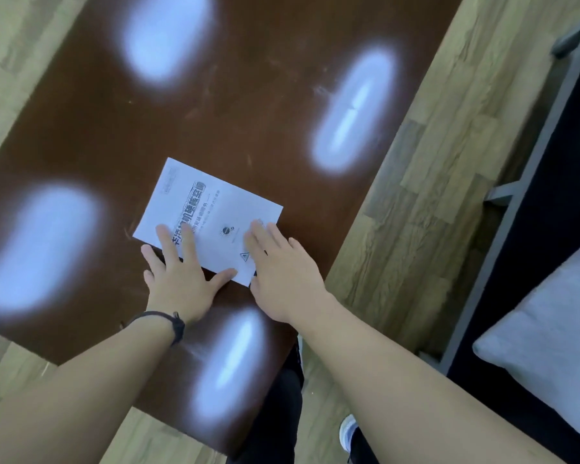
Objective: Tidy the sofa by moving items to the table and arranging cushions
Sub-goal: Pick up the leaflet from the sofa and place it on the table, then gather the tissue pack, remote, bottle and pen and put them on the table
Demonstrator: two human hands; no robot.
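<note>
Head view looks straight down on a glossy brown desk [91, 135] with a white printed booklet [215, 209] lying flat on it, toward the desk's near edge and clear of all four bright light reflections on the surface. To my eye the booklet is thin, light and floppy: it would bend if lifted by one corner, and on so smooth a top it should slide at a light push. The better hold would be a pinch along a long edge, or both palms flat to shift and square it.

Both hands are spread open, fingers extended, gripping nothing. My left hand [178, 279] lies across the booklet's near-left corner, fingertips on the paper and thumb stretched along its near edge. My right hand [282, 272] covers the booklet's near-right corner, fingers flat on the page. Whether they press down or only rest, I cannot tell.

Right of the desk, past a strip of wood floor [426, 195], sit the dark sofa [549, 246] and a grey cushion [556, 336].
</note>
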